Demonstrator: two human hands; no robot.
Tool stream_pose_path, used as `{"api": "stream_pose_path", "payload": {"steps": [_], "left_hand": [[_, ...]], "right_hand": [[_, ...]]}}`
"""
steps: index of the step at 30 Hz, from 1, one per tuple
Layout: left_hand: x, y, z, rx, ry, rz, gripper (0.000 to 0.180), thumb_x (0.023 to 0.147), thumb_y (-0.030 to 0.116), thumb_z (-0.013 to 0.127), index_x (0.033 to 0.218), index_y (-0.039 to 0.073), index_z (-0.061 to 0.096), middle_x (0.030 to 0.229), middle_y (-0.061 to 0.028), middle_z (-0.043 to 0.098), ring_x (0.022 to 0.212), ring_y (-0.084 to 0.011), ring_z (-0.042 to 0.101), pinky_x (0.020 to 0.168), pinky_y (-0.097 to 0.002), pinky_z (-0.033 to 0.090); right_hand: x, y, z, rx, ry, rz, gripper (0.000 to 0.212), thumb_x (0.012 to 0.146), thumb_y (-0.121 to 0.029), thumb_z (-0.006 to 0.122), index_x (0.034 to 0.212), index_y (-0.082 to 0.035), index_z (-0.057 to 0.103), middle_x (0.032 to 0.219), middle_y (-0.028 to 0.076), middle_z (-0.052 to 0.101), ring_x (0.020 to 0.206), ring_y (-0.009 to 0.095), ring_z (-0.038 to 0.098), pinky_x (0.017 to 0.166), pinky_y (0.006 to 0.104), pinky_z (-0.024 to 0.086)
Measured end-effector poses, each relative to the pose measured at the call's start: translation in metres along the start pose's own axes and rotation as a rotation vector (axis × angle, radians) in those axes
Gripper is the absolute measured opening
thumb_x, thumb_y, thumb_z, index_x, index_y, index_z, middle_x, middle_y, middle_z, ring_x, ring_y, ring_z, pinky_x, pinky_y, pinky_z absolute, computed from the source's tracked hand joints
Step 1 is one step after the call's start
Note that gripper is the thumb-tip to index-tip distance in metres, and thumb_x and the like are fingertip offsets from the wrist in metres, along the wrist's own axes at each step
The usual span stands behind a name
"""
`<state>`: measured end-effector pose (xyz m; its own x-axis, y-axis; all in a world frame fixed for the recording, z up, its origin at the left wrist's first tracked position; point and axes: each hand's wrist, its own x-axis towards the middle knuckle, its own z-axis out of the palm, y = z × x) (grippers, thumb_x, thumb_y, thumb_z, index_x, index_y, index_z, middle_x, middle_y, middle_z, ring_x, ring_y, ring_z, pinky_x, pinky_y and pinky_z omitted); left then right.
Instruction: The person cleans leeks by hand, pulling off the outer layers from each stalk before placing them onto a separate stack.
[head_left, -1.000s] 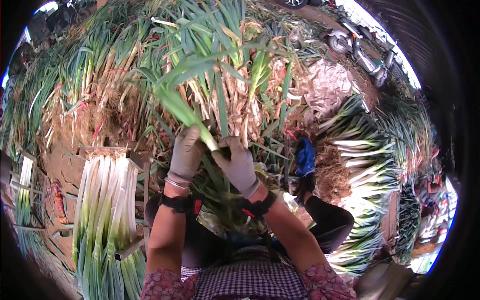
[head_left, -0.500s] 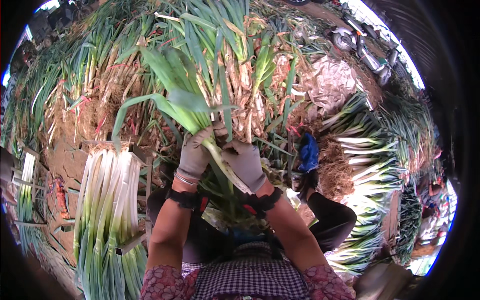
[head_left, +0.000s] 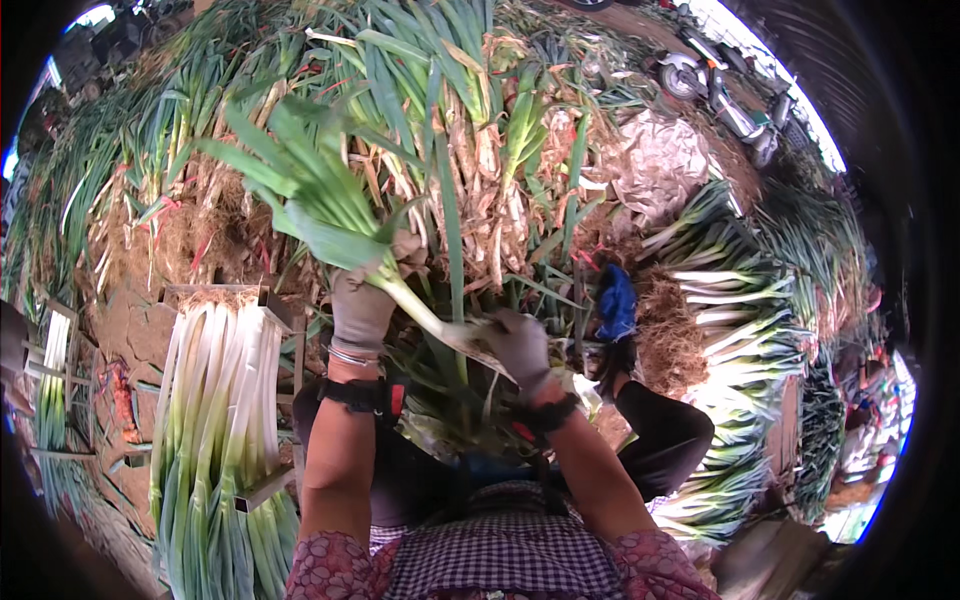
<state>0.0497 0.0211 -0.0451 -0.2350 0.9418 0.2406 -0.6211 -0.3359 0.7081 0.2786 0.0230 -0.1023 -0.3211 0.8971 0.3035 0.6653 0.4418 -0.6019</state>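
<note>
My left hand (head_left: 363, 310), in a pale work glove, is closed round a large green onion (head_left: 415, 308) where its white shank turns to leaf. The onion lies at a slant, its broad green leaves fanning up and left and its white end pointing down and right. At that lower end, my gloved right hand (head_left: 518, 348) has its fingers curled in against the shank. Motion blurs those fingertips, so I cannot tell whether they grip the shank itself or a strip of skin on it. Both hands are above my bent legs.
On the left, a metal rack (head_left: 262, 492) holds trimmed onions (head_left: 215, 380), white ends away from me. A heap of untrimmed onions (head_left: 470, 150) spreads ahead. Cleaned onions (head_left: 735, 320) lie in a row on the right, near a blue cloth-like item (head_left: 616, 303). Scooters (head_left: 735, 110) stand far right.
The onion's leafy top has swung left and lower. My left hand has shifted slightly left and down, while my right hand has slid right and down along the shank.
</note>
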Motion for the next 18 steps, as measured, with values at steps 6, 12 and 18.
{"api": "stream_pose_path", "payload": {"steps": [6, 12, 18], "left_hand": [[0.005, 0.018, -0.008, -0.163, 0.165, -0.024, 0.034, 0.087, 0.019, 0.053, 0.109, -0.007, 0.057, 0.099, -0.0146, 0.062, 0.092, -0.0284, 0.063, 0.089, -0.0496, 0.049], [0.006, 0.011, -0.022, -0.25, 0.139, 0.034, 0.043, 0.085, 0.02, 0.056, 0.12, -0.004, 0.05, 0.105, -0.0183, 0.063, 0.098, -0.0305, 0.063, 0.093, -0.0518, 0.048], [0.015, 0.009, 0.002, -0.287, -0.073, -0.02, 0.066, 0.081, 0.03, 0.06, 0.133, -0.004, 0.04, 0.122, -0.0256, 0.057, 0.113, -0.0401, 0.057, 0.1, -0.0591, 0.039]], "right_hand": [[-0.094, 0.167, -0.046, -1.028, -0.48, 0.263, 0.023, 0.084, -0.028, 0.06, 0.101, -0.013, 0.066, 0.078, 0.015, 0.066, 0.07, 0.034, 0.064, 0.059, 0.0432, 0.05], [0.006, -0.021, -0.041, 0.033, -0.052, -0.142, 0.063, 0.074, -0.036, 0.077, 0.124, -0.008, 0.052, 0.112, 0.014, 0.06, 0.099, 0.031, 0.061, 0.08, 0.0403, 0.051], [0.032, -0.044, -0.003, 0.492, -0.121, -0.043, 0.02, 0.084, -0.022, 0.068, 0.095, -0.005, 0.063, 0.076, 0.01, 0.061, 0.069, 0.023, 0.061, 0.06, 0.0313, 0.049]]}}
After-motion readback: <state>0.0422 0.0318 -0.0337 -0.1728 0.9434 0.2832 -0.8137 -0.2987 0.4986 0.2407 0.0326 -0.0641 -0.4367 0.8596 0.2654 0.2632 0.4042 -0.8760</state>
